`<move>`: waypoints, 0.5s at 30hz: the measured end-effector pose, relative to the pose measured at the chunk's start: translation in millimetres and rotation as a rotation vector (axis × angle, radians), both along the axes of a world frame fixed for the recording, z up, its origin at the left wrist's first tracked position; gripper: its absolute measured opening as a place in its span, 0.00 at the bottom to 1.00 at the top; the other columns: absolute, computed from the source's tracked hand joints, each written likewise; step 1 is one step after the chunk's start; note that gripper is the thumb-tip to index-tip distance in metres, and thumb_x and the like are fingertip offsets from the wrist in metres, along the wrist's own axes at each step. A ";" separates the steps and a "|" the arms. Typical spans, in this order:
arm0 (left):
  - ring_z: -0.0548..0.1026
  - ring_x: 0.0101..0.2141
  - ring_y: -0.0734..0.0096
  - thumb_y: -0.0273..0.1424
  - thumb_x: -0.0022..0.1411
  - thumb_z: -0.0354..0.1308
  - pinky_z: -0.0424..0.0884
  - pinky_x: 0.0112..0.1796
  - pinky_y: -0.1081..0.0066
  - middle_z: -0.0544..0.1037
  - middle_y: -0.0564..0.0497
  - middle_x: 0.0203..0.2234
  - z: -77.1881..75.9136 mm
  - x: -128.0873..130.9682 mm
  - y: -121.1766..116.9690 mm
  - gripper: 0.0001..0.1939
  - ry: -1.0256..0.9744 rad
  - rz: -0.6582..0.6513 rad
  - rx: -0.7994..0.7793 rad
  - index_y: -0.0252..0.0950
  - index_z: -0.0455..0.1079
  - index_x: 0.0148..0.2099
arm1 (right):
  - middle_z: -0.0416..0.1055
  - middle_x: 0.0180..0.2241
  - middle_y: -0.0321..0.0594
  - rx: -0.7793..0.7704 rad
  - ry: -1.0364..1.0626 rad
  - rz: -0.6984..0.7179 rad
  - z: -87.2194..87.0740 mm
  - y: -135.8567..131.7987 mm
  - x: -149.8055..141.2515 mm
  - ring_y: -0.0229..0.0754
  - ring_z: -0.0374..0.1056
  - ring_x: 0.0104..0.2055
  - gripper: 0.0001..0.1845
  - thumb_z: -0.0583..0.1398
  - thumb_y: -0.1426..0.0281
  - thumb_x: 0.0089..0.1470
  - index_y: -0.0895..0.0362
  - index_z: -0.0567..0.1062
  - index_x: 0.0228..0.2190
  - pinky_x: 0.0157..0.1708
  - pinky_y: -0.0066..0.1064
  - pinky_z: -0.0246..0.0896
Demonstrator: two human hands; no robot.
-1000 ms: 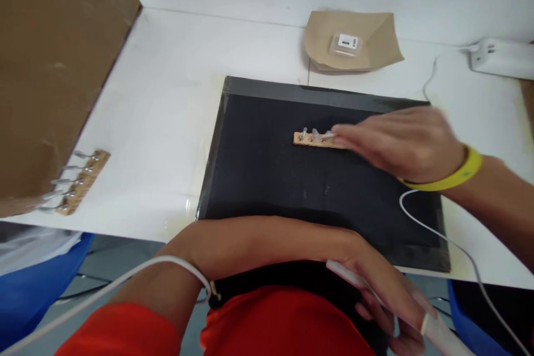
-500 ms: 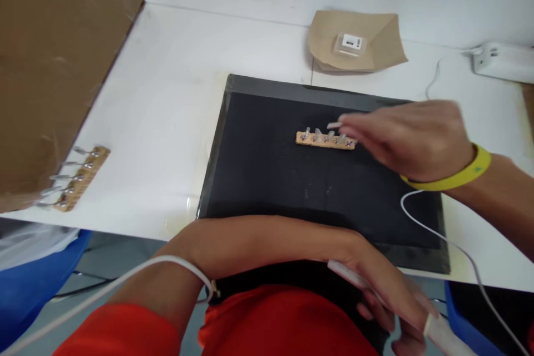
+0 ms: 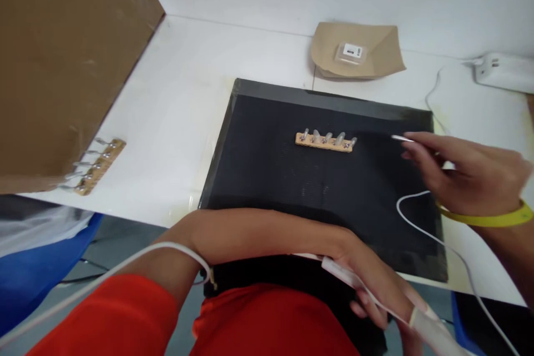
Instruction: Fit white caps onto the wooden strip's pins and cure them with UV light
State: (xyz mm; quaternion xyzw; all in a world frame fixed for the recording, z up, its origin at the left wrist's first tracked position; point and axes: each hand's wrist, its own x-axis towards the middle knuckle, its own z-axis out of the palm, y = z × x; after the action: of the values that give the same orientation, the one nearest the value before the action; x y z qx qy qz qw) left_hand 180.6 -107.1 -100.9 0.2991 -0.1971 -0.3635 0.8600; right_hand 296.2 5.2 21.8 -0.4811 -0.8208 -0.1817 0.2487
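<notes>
My right hand (image 3: 471, 169), with a yellow wristband, pinches a thin white stick (image 3: 401, 138) between thumb and index finger. It is over the right part of the black mat, apart from the wooden strip (image 3: 323, 143). Several metal pieces with clear, tab-like plastic tops stand in a row on that strip. At the lower right, my left hand (image 3: 375, 283) is in front of my body below the mat's front edge, its fingers curled around a long white object (image 3: 342, 271). The hand covers part of this object, so its kind cannot be made out.
A black mat (image 3: 267, 178) covers the middle of the white table. Behind it, a brown paper tray (image 3: 379, 55) holds a clear plastic box (image 3: 351, 53). A second wooden strip (image 3: 102, 167) lies left, beside a brown board (image 3: 62, 67). A white cable (image 3: 417, 226) crosses the mat; a white power strip (image 3: 507, 71) is back right.
My right hand has drawn away from the wooden strip to the right with the white stick, uncovering the strip's right end. My left hand keeps its hold on the white object.
</notes>
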 end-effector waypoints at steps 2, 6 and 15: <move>0.65 0.15 0.76 0.20 0.42 0.71 0.68 0.18 0.71 0.70 0.61 0.22 7.3 -8.9 8.0 0.21 0.038 0.048 0.021 0.36 0.69 0.38 | 0.84 0.28 0.40 -0.014 0.046 -0.070 -11.3 -10.2 20.6 0.42 0.75 0.24 0.08 0.66 0.62 0.64 0.50 0.85 0.41 0.19 0.33 0.60; 0.63 0.14 0.79 0.26 0.50 0.71 0.69 0.19 0.71 0.74 0.58 0.28 23.9 -26.2 29.6 0.17 -0.009 0.092 0.004 0.37 0.66 0.37 | 0.84 0.37 0.43 -0.216 0.111 0.092 -34.0 -20.6 41.6 0.48 0.79 0.37 0.06 0.66 0.64 0.64 0.51 0.84 0.39 0.34 0.38 0.73; 0.60 0.14 0.85 0.39 0.63 0.66 0.69 0.20 0.71 0.79 0.46 0.47 66.7 -69.9 66.7 0.19 -0.037 0.197 0.087 0.37 0.67 0.52 | 0.80 0.46 0.49 -0.340 0.230 0.273 -26.3 -12.5 -17.0 0.54 0.74 0.49 0.08 0.62 0.66 0.67 0.52 0.82 0.38 0.51 0.52 0.72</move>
State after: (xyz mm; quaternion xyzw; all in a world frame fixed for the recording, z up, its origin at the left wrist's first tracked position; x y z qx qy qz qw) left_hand 110.7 -40.4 -34.1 0.3609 -0.1667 -0.2797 0.8739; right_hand 279.2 -7.3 -4.4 -0.4184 -0.8631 0.0504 0.2781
